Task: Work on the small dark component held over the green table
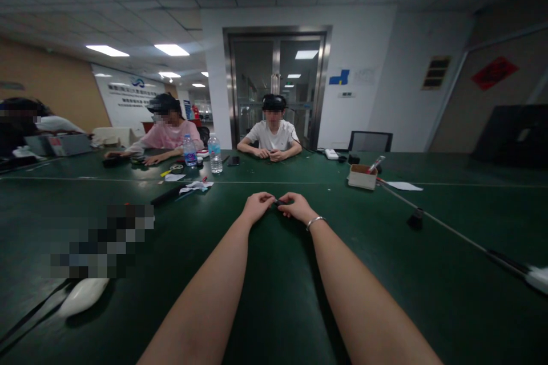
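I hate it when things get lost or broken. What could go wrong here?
The small dark thing between the left hand and right hand might slip and be hard to spot on the dark green table. Also, one clear bottle stands beside a flat black thing; if bumped, it might topple onto it.

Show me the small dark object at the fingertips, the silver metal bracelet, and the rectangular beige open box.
Small dark object (280, 203), head view: visible middle.
Silver metal bracelet (314, 221), head view: band's outer face.
Rectangular beige open box (361, 181), head view: front wall.
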### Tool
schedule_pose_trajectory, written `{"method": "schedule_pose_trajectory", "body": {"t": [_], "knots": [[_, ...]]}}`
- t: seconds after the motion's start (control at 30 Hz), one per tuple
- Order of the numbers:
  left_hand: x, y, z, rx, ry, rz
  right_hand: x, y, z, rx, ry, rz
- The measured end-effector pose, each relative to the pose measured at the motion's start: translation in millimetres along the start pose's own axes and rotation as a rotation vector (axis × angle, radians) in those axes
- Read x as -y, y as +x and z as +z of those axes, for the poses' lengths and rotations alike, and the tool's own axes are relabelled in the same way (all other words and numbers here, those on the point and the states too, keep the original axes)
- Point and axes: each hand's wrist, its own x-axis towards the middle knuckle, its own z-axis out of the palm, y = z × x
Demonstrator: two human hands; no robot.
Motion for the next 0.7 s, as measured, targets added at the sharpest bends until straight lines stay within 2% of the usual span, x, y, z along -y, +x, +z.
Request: {"method": "schedule_pose_trajectory", "body": {"t": [0.2,0.43,0.7], "knots": [[1.8,1.7,1.7,-0.034,0.022,0.001,-1.3,0.7,0.7,-0.017,-0.045,-0.025],[5.5,3.3,3.1,0.041,-0.099,0.012,2.5,-1.5,1.1,-0.022,-0.048,-0.012],[6.9,4.7,2.1,0.045,-0.130,0.049,6.3,-3.2,1.7,-0.033,-0.051,0.005]]}}
